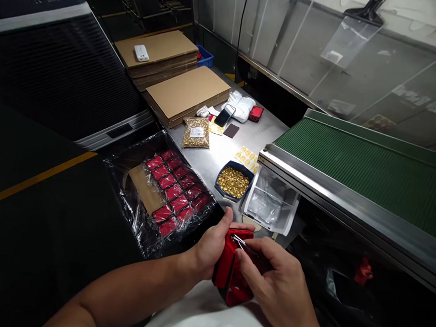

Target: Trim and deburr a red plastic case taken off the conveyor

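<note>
My left hand [212, 247] is wrapped round a small red case [225, 263] with black edging, which stands opened up in front of my lap. Inside it is a red lining, partly covered by my fingers. My right hand [279, 275] pinches a slim silver metal tool [238, 240] between thumb and fingers, at the upper part of the case; its exact kind is too small to make out. Just beyond my hands, a dark blue tray [218, 188] holds many small gold-coloured metal pieces [233, 181].
On the left, a plastic-lined box [123, 196] contains rows of red cases [173, 190]. A white divided bin [291, 218] with clear bags sits under the green conveyor belt [370, 171]. Cardboard stacks [188, 92], a bag of gold pieces [197, 132] and a phone [225, 115] lie farther back.
</note>
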Demonstrator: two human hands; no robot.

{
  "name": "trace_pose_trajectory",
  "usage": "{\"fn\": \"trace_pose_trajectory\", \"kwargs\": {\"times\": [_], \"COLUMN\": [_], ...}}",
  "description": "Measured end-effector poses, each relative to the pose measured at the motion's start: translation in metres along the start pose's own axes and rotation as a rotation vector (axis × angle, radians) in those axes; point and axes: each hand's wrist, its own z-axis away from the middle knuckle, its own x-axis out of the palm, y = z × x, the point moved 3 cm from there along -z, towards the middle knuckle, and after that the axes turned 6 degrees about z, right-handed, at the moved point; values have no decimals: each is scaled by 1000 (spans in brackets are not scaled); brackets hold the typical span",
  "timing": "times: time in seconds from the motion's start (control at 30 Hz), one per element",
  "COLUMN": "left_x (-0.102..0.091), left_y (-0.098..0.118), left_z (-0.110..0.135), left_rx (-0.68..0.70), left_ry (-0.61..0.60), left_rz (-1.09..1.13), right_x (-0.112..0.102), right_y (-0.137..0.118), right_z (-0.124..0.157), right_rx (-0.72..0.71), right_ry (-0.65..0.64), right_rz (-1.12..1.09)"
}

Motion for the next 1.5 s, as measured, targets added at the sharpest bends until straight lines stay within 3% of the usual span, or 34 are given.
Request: {"fn": "trace_pose_trajectory", "kwargs": {"times": [0.3, 0.37, 0.47, 0.63, 1.2, 1.4, 1.5], "left_x": [3, 3, 5, 6, 17, 13, 14], "left_y": [-1, -1, -1, -2, -6, -6, -4], "left_z": [0, 0, -1, -2, -5, -8, -11], "left_rx": [-1, -24, -68, -124, -215, -220, -213], "left_ry": [2, -13, -74, -86, -226, -161, -140], "left_rz": [-46, -4, 85, 128, 197, 179, 231], "right_x": [-6, -12, -20, -20, -24, -33, -27], "right_y": [1, 4, 7, 4, 8, 15, 5], "right_z": [-4, -4, -2, -4, -9, 4, 14], "right_rx": [60, -15, -238, -453, -588, -412, -476], "right_ry": [-82, -9, 91, 28, -13, 108, 144], "right_rz": [-100, -48, 135, 267, 349, 271, 207]}}
